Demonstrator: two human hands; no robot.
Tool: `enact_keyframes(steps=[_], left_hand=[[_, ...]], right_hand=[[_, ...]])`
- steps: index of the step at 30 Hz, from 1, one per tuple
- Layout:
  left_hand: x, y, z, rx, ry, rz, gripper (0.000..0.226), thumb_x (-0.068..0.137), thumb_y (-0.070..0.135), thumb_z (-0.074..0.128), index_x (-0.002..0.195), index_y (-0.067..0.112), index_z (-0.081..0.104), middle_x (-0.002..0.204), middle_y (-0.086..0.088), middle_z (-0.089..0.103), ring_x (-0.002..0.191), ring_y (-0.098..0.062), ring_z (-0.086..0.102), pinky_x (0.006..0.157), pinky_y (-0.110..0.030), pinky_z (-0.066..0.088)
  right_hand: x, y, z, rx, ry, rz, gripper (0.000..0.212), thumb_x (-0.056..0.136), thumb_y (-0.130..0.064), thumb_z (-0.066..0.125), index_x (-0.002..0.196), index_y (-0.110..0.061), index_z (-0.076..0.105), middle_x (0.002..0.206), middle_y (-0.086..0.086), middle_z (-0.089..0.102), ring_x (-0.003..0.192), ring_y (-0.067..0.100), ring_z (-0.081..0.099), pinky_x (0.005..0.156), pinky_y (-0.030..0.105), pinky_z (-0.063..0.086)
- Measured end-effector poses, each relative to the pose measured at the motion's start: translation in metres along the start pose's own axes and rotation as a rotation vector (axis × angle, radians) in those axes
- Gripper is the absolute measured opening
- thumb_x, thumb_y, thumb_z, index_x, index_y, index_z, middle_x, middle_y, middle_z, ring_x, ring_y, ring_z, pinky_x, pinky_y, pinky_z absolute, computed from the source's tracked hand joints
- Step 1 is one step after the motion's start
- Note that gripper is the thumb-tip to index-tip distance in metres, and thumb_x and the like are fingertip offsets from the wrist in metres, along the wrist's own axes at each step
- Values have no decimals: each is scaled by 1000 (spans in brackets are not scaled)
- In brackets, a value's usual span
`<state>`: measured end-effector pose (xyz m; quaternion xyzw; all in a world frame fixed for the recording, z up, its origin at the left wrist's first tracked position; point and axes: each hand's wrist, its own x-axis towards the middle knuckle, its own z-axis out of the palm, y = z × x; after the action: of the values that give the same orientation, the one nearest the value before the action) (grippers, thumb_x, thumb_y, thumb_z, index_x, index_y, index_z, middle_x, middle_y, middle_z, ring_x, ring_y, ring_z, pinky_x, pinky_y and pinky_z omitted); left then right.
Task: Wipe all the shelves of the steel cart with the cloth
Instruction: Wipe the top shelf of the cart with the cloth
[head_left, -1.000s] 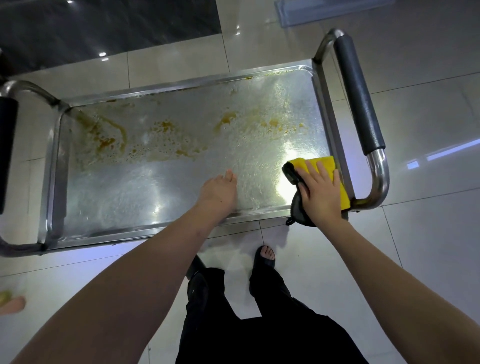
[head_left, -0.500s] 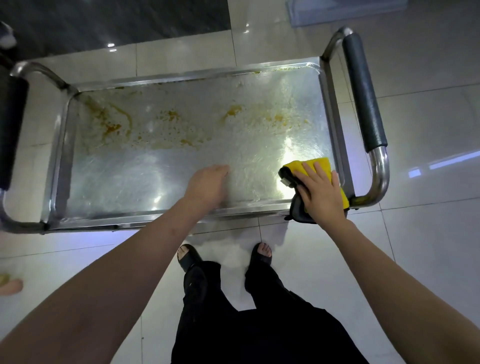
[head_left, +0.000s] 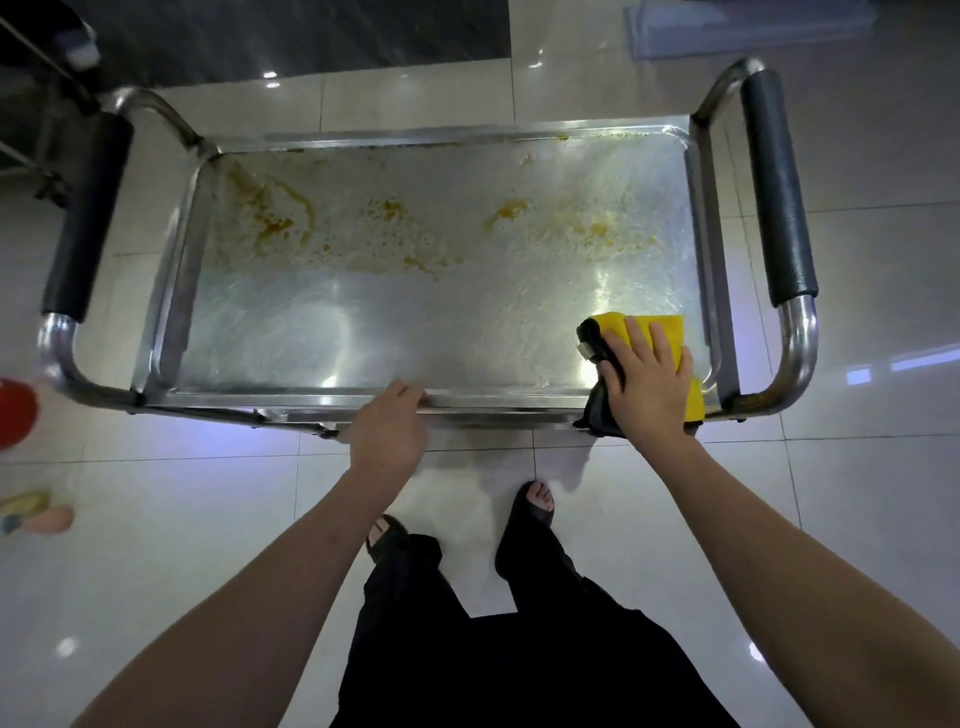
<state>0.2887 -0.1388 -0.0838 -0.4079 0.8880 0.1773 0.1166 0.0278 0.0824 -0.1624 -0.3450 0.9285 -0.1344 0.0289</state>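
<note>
My right hand (head_left: 649, 387) lies flat on the yellow cloth (head_left: 670, 332), fingers (head_left: 636, 338) straight and spread, pressing it onto the top shelf (head_left: 447, 322) of the steel cart (head_left: 415, 402) at the near right corner. A dark part of the cloth bunches under my thumb and hangs over the front rim. My left hand (head_left: 387, 428) is at the front rim near the middle, fingers curled down over the edge (can't tell how firmly it grips). Orange-brown stains (head_left: 275, 221) run across the far half of the shelf, heaviest at far left, w/ smaller spots toward the right; the near half looks shiny and reflects light. Black padded handles (head_left: 776, 192) stand at both ends of the cart. My feet in black sandals (head_left: 535, 509) are on the pale tiled floor (head_left: 857, 493), just in front of the cart. A red object (head_left: 15, 413) shows at the left edge, blurred.
</note>
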Motion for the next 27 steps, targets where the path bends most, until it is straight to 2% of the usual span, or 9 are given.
enact_keyframes(steps=[5, 9, 12, 15, 18, 22, 27], left_hand=[[3, -9, -3, 36, 23, 30, 43, 83, 4, 50, 114, 27, 69, 113, 5, 70, 105, -24, 58, 86, -37, 42], [8, -19, -10, -109, -66, 20, 43, 89, 7, 46, 117, 31, 68, 118, 8, 70, 107, -20, 62, 88, -34, 48], [4, -30, -18, -243, -143, -6, 43, 90, 10, 45, 121, 33, 64, 124, 12, 68, 109, -18, 62, 91, -37, 52], [-5, -44, -25, -356, -168, 0, 46, 90, 9, 43, 125, 32, 62, 129, 14, 65, 111, -16, 62, 93, -39, 53], [-16, -65, -26, -359, -110, -12, 44, 92, 9, 43, 125, 31, 62, 131, 12, 63, 110, -18, 62, 89, -39, 53], [-26, -97, -25, -378, -82, -80, 42, 93, 10, 46, 126, 31, 61, 132, 12, 63, 114, -17, 62, 94, -43, 53], [-36, -133, -27, -392, -89, -86, 43, 93, 9, 46, 127, 30, 61, 133, 7, 63, 121, -19, 59, 99, -45, 50]], right_hand=[[-1, -44, 11, 37, -1, -45, 41, 103, -44, 46, 141, -33, 58, 161, -2, 46, 152, 32, 34, 117, 63, 24], [-3, -90, 22, 50, -16, -92, 38, 102, -38, 59, 140, -32, 59, 160, -1, 47, 150, 33, 36, 114, 63, 28], [-5, -125, 28, 56, -56, -93, 38, 102, -38, 58, 139, -31, 59, 160, -1, 47, 150, 34, 36, 112, 65, 29], [-9, -157, 30, 49, -111, -77, 39, 103, -39, 56, 141, -33, 56, 162, -2, 44, 152, 34, 32, 113, 66, 26], [-11, -185, 31, 45, -186, -88, 42, 104, -40, 52, 146, -35, 50, 165, -5, 38, 154, 32, 26, 115, 65, 21], [-13, -214, 33, 29, -236, -84, 47, 104, -42, 51, 151, -37, 45, 166, -8, 37, 156, 29, 24, 117, 62, 20], [-20, -246, 37, 66, -340, -194, 61, 103, -51, 51, 159, -38, 33, 171, -9, 25, 160, 25, 15, 123, 61, 11]])
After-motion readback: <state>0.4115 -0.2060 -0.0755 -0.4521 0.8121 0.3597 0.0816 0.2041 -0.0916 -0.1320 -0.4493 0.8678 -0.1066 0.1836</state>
